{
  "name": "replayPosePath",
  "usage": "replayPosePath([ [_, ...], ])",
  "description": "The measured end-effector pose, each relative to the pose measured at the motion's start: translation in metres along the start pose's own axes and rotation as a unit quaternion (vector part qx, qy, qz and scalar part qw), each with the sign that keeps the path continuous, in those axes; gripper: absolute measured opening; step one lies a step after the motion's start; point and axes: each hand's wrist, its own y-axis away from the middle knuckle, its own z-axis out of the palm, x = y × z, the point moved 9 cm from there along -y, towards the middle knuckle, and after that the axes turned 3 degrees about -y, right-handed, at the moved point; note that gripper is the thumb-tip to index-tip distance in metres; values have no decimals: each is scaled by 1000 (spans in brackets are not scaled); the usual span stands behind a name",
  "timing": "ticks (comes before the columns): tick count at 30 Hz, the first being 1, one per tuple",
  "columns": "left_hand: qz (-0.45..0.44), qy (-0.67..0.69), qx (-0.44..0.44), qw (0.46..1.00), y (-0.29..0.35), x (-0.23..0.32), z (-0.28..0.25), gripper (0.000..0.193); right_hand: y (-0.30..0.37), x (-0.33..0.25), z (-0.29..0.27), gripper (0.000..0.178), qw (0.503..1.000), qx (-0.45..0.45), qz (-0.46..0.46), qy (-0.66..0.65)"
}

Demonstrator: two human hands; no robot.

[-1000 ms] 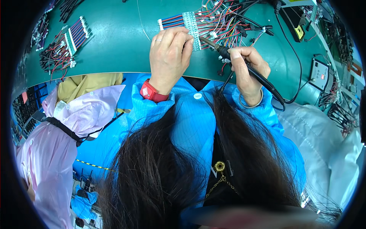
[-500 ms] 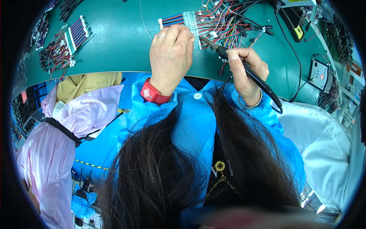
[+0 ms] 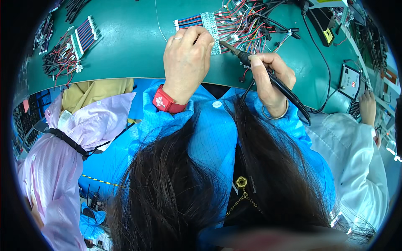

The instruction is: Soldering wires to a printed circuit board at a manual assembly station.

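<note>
My right hand (image 3: 274, 81) is closed round a black-handled soldering iron (image 3: 240, 54), held like a pen. The iron's tip reaches the right edge of a narrow green-and-white circuit board strip (image 3: 211, 27). Rows of coloured wires run out of both sides of this strip. My left hand (image 3: 186, 62) rests over the strip's lower left, its fingers bent into a pinch near the iron's tip. A thin, pale solder wire (image 3: 158, 21) curves down the mat to the left hand; the pinching fingertips are mostly hidden by the hand itself.
A second wired board strip (image 3: 77, 44) lies at the left on the green table mat (image 3: 125, 54). Tangled cables (image 3: 261, 25) spread at the far right of the work. A small white-and-black box (image 3: 350, 81) stands at the right. People in pink (image 3: 54, 175) and white sleeves (image 3: 356, 167) sit either side.
At the right, the white-sleeved person's arm has shifted and a hand now shows beside the table. My own hands and the soldering iron have hardly moved.
</note>
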Motion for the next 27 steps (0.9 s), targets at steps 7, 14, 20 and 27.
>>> replayPosePath([
  [7, -2, 1, -1, 1000, 3, -3, 1, 6, 1, 1, 2, 5, 1000, 2, -6, 3],
  [14, -3, -6, 2, 1000, 0, -1, 0, 5, -1, -1, 3, 4, 1000, -5, 1, -8],
  [20, -8, -14, 1, 1000, 0, -1, 0, 4, 0, -2, 5, 4, 1000, -3, -9, 7],
  [27, -18, -49, -51, 997, -8, 3, 5, 3, -1, -1, 4, 4, 1000, -4, -1, 13],
])
